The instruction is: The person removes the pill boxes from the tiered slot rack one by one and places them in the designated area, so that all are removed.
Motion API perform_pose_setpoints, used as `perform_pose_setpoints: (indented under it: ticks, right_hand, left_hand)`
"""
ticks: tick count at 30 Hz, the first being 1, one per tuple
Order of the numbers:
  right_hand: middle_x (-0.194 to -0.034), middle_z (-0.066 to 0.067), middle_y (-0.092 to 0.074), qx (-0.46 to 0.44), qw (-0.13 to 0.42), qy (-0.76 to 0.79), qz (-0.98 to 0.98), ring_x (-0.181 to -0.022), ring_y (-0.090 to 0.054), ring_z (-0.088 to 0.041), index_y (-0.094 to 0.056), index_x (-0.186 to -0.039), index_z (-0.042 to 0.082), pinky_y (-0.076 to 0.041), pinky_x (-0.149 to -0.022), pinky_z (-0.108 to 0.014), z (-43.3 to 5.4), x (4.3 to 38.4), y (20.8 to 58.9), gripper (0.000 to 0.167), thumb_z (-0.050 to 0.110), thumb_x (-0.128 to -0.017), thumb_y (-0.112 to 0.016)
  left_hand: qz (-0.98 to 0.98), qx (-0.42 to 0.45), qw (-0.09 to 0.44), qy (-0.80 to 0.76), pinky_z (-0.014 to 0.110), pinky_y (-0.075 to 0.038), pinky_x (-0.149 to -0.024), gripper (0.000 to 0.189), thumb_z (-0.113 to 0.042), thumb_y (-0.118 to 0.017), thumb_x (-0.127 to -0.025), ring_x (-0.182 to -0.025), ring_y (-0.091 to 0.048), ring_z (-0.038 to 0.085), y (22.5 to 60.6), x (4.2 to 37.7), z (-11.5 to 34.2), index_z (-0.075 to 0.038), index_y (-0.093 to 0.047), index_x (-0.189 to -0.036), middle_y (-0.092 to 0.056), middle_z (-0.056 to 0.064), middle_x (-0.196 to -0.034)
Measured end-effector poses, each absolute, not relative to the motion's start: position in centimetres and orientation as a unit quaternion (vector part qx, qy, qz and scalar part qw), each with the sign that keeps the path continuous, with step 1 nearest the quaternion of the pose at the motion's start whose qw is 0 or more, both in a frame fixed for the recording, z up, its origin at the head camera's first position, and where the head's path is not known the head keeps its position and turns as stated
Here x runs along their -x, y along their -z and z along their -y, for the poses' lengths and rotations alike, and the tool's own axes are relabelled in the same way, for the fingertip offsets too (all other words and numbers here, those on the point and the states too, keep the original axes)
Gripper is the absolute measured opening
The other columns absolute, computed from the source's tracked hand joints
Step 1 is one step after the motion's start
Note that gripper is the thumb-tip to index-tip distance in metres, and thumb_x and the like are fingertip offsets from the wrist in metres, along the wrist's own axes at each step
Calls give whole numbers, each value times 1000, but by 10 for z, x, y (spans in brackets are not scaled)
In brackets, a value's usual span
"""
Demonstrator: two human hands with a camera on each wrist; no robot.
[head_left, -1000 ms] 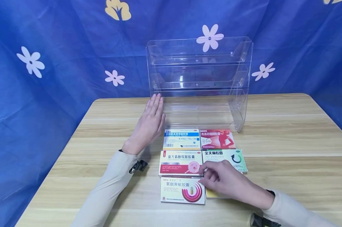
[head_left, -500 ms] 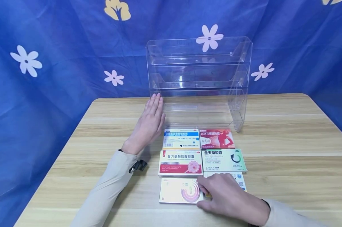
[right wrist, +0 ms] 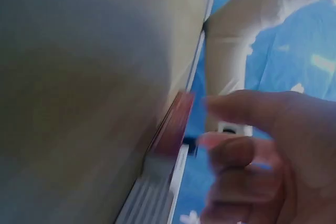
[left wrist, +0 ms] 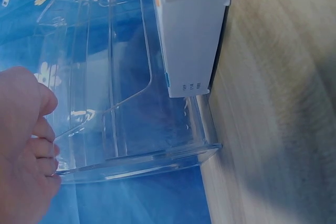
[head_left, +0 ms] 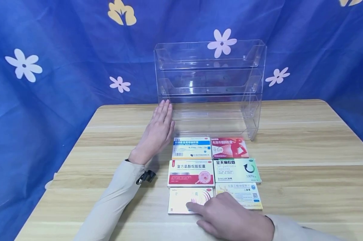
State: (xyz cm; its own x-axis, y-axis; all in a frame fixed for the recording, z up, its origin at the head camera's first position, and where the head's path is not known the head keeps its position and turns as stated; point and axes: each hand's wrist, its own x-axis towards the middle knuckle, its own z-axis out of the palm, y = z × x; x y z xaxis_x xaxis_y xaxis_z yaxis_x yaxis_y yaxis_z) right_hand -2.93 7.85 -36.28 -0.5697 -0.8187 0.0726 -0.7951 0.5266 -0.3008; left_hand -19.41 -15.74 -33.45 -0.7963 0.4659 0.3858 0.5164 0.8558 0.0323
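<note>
My left hand (head_left: 157, 132) lies with fingers straight and together along the left side of a clear acrylic display rack (head_left: 210, 90). The left wrist view shows that hand at the rack's side edge (left wrist: 142, 167). My right hand (head_left: 229, 216) reaches over the nearest row of medicine boxes. Its index finger points onto a white capsule box with pink arcs (head_left: 179, 201), fingertip over the face, thumb below the front edge. In the right wrist view the right hand (right wrist: 262, 150) has thumb and index apart, other fingers bent, beside a blurred box end (right wrist: 176, 124).
Behind that box lies a red-and-white box (head_left: 187, 172), then a blue-and-white box (head_left: 192, 150). The right column has a red box (head_left: 226, 149), a green-and-white box (head_left: 232, 170) and a white-yellow box (head_left: 244, 197). A blue flowered cloth (head_left: 73, 87) hangs behind the wooden table (head_left: 302, 150).
My right hand has moved left and nearer, from the right column to the white capsule box, uncovering the green and white-yellow boxes. That capsule box has shifted slightly. My left hand stays put.
</note>
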Motion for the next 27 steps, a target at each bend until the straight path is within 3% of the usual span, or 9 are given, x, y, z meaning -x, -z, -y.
perform_pose_setpoints:
  ticks: [2,6,12,16,20,24,27]
  right_hand:
    - [-46,13,-33,475,15,99,-874,-39,-30,-1,-64,-110,22,-20,-38,-18,-73,27,363,22,27,-89,-67]
    - [-47,8,-41,469,-18,23,-883,-39,-37,-6,-66,-99,16,-20,-36,-21,-66,25,365,15,21,-85,-71]
    - [-52,4,-52,463,-1,-10,-886,-41,-41,-8,-70,-101,12,-23,-37,-21,-64,25,365,22,27,-85,-74]
    - [-54,8,-52,455,21,54,-889,-45,-43,-3,-67,-99,16,-27,-40,-18,-69,29,357,18,29,-87,-70]
    - [-52,14,-44,395,50,154,-904,-46,-38,0,-68,-110,16,-30,-43,-18,-87,39,338,25,30,-90,-67]
    - [-49,12,-36,315,32,158,-935,-43,-34,-4,-66,-101,12,-27,-40,-20,-118,51,327,21,28,-88,-68]
    - [-52,7,-38,238,77,120,-961,-45,-37,-8,-61,-97,12,-28,-40,-22,-144,55,329,21,30,-89,-68]
  left_hand:
    - [946,258,182,70,42,-5,-121,56,-19,-35,-103,-147,-5,34,335,194,157,12,-19,-148,-13,26,-157]
    - [946,261,181,69,42,-5,-121,57,-19,-35,-103,-147,-6,35,335,193,156,12,-19,-148,-13,27,-156]
    - [946,261,179,65,41,-3,-121,57,-19,-35,-103,-146,-5,35,337,193,158,12,-18,-148,-13,27,-156]
    - [946,260,181,68,42,-5,-121,57,-19,-35,-103,-147,-5,35,339,193,159,12,-18,-148,-13,27,-156]
    - [946,260,183,69,41,-3,-121,57,-19,-34,-103,-147,-4,34,339,194,160,11,-18,-148,-11,26,-157]
    - [944,262,185,70,40,-2,-121,57,-20,-33,-103,-147,-3,34,338,195,158,11,-17,-148,-11,26,-157]
    - [943,267,184,76,39,-1,-120,57,-19,-34,-103,-147,-4,34,337,196,156,11,-18,-148,-12,26,-157]
